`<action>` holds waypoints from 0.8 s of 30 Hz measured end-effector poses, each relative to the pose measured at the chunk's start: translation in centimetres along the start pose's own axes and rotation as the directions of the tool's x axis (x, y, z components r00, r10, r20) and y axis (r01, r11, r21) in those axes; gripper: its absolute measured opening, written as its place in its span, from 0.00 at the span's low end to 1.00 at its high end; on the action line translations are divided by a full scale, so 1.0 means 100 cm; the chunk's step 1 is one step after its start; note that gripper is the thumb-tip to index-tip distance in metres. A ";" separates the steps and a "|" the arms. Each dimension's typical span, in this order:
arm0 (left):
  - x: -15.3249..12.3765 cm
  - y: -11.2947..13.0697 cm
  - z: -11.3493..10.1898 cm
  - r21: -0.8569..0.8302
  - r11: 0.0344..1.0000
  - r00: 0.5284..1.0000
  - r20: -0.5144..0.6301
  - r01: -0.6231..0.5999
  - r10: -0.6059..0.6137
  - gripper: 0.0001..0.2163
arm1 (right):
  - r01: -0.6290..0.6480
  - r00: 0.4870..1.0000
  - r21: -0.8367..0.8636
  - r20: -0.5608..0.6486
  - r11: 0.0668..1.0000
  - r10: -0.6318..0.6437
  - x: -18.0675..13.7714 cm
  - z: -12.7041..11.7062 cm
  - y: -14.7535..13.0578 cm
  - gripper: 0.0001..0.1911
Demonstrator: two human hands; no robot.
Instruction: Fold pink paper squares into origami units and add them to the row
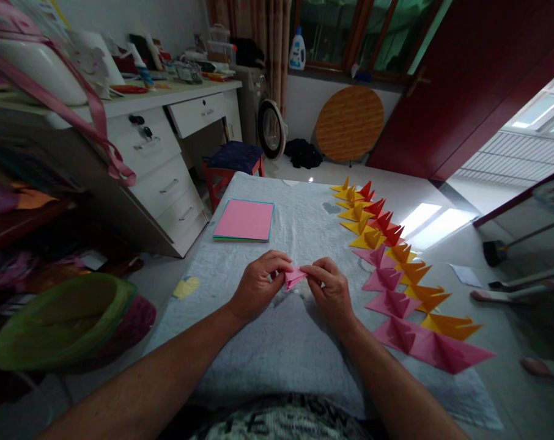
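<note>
Both my hands meet at the middle of a table covered in a light grey cloth (277, 348). My left hand (258, 284) and my right hand (328, 287) each pinch one end of a small folded pink paper piece (294, 277), held just above the cloth. A flat stack of coloured paper sheets (244, 220) with a pink one on top lies further away to the left. Along the right side of the table runs a row of several folded paper pieces (391, 269) in yellow, red, orange and pink.
A white desk with drawers (167, 165) stands at the left, cluttered on top. A red stool with a dark cushion (233, 162) sits beyond the table. A green bag-lined bin (61, 321) is at the lower left. A round wooden board (349, 122) leans on the far wall.
</note>
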State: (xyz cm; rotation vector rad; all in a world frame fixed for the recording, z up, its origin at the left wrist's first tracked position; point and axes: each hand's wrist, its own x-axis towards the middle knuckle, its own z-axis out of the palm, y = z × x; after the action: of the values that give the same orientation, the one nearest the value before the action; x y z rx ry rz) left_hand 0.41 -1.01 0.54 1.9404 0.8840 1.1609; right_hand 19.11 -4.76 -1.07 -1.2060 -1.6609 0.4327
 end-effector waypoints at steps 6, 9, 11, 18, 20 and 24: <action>-0.003 -0.009 0.002 0.160 0.974 0.987 0.031 -0.159 0.156 0.09 | 0.008 1.000 -0.051 -0.005 0.999 -0.009 0.001 -0.001 0.004 0.12; -0.004 -0.012 0.004 0.302 0.937 0.981 0.135 -0.174 0.139 0.09 | -0.024 0.998 -0.081 0.057 0.996 0.028 0.001 0.000 0.009 0.13; -0.004 -0.014 0.004 0.382 0.908 0.965 0.249 -0.171 0.076 0.09 | -0.047 0.989 -0.130 0.136 0.990 0.064 0.000 0.001 0.013 0.13; -0.004 -0.015 0.000 0.400 0.908 0.918 0.394 -0.123 -0.050 0.12 | 0.002 0.951 -0.248 0.299 0.969 0.074 0.001 -0.001 0.015 0.14; -0.003 -0.014 -0.001 0.376 0.919 0.919 0.391 -0.114 -0.046 0.12 | 0.020 0.941 -0.244 0.332 0.970 0.064 0.002 -0.003 0.014 0.15; 0.000 -0.014 -0.003 0.325 0.941 0.916 0.397 -0.093 -0.047 0.14 | 0.037 0.924 -0.267 0.377 0.963 0.069 0.002 -0.004 0.013 0.18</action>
State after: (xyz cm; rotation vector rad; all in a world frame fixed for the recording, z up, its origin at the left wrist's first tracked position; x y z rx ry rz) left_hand -0.17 -0.22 -0.52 2.3598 0.8753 0.6049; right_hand 20.15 -4.09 -1.73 -1.4006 -2.1012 0.4873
